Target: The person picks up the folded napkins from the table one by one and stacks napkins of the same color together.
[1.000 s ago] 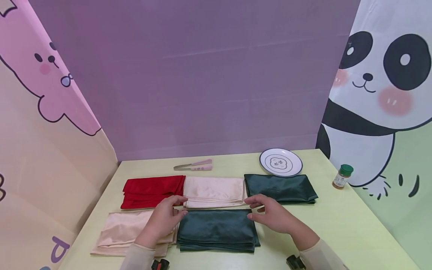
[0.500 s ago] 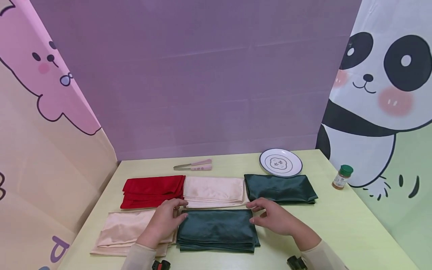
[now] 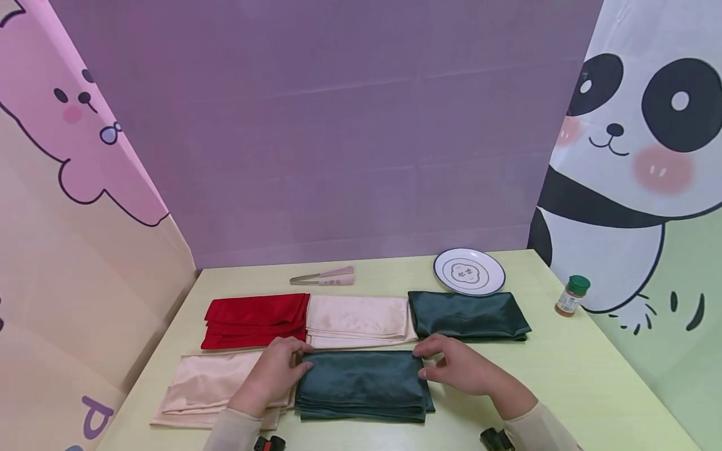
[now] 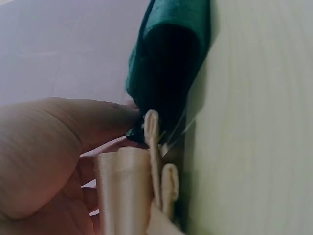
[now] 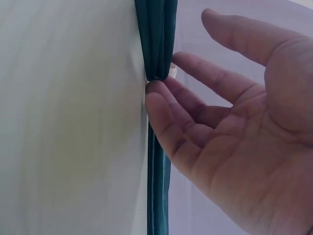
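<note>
A folded dark green satin cloth (image 3: pixel 363 383) lies at the front middle of the table. My left hand (image 3: pixel 275 374) reaches over the folded pale pink cloth (image 3: pixel 211 382), its fingertips at the green cloth's far left corner. In the left wrist view the thumb stretches to the green fold (image 4: pixel 173 29), partly hiding the fingers. At the far right corner of the same cloth is my right hand (image 3: pixel 458 368), fingers relaxed. The right wrist view has its fingertips touching the end of the green layers (image 5: pixel 159 39), with the thumb held apart.
Behind lie a folded red cloth (image 3: pixel 256 319), a cream cloth (image 3: pixel 358 316) and another dark green cloth (image 3: pixel 468 316). Farther back are tongs (image 3: pixel 324 277) with pink handles and a white plate (image 3: pixel 487 275). A small green-capped jar (image 3: pixel 571 295) stands near the right table edge.
Both hands have come down slightly toward the front green cloth, the fingertips now at its far corners. The cloths have kept their places.
</note>
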A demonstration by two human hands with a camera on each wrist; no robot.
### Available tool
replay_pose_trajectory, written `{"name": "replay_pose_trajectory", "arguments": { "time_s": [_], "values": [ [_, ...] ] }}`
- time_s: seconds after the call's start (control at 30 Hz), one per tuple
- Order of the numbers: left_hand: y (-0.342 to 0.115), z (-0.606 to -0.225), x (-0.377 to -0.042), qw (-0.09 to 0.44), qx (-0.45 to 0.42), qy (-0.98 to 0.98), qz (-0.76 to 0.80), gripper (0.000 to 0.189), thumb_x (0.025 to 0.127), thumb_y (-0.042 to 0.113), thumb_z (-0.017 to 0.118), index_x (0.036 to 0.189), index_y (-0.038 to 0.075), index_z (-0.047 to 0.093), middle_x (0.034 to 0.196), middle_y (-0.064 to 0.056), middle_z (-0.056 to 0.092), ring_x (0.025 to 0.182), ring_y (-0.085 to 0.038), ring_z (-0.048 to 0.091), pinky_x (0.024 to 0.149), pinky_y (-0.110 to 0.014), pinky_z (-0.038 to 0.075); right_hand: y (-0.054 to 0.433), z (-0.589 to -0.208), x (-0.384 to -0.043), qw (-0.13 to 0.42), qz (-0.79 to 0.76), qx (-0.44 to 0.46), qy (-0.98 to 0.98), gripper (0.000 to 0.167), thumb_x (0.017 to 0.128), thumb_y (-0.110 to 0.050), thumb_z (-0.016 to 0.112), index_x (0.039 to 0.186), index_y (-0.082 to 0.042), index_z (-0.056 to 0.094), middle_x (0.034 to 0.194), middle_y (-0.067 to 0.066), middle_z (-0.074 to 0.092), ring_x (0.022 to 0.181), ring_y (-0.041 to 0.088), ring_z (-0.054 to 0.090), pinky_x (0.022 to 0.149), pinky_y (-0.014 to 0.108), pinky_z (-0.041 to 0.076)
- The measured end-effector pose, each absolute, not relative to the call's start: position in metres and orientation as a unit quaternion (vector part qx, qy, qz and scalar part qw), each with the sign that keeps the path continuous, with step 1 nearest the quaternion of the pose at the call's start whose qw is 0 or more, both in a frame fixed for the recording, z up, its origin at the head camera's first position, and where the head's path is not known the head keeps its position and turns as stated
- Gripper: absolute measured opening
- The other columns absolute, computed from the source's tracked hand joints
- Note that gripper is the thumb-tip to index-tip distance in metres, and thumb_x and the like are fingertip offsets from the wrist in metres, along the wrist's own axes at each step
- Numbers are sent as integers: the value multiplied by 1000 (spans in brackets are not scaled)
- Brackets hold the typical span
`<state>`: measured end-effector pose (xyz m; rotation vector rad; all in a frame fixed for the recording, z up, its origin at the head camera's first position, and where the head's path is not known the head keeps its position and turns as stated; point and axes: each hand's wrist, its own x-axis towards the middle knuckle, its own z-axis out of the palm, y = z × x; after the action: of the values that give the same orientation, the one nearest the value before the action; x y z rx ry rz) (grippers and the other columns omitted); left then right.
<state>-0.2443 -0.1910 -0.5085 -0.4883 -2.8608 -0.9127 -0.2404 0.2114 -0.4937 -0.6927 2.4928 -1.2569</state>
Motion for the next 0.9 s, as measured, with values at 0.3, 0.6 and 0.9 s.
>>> {"name": "replay_pose_trajectory", "arguments": {
  "time_s": [0.3,0.6,0.9],
  "values": [
    [-190,-506,-242,54,-179,-940,-285,30,82,9,90,110,14,80,106,4,72,105,-20,59,91,-46,53,212,-494,-242,132,-418,-241,866,35,95,-20,80,125,-3,74,128,10,65,118,34,59,90,49,56],
    [-188,-507,-241,102,-191,-933,-288,23,82,9,90,96,25,82,94,15,65,99,-14,59,88,-45,44,212,-495,-240,134,-430,-234,862,38,93,-19,81,128,-6,70,122,8,65,112,32,62,81,34,57],
    [-185,-506,-241,94,-207,-897,-378,32,84,-4,84,93,25,77,92,16,64,80,-11,62,67,-24,53,212,-496,-243,127,-410,-231,873,36,93,-19,82,125,-9,70,121,2,68,105,25,65,84,33,56]
  ]
}}
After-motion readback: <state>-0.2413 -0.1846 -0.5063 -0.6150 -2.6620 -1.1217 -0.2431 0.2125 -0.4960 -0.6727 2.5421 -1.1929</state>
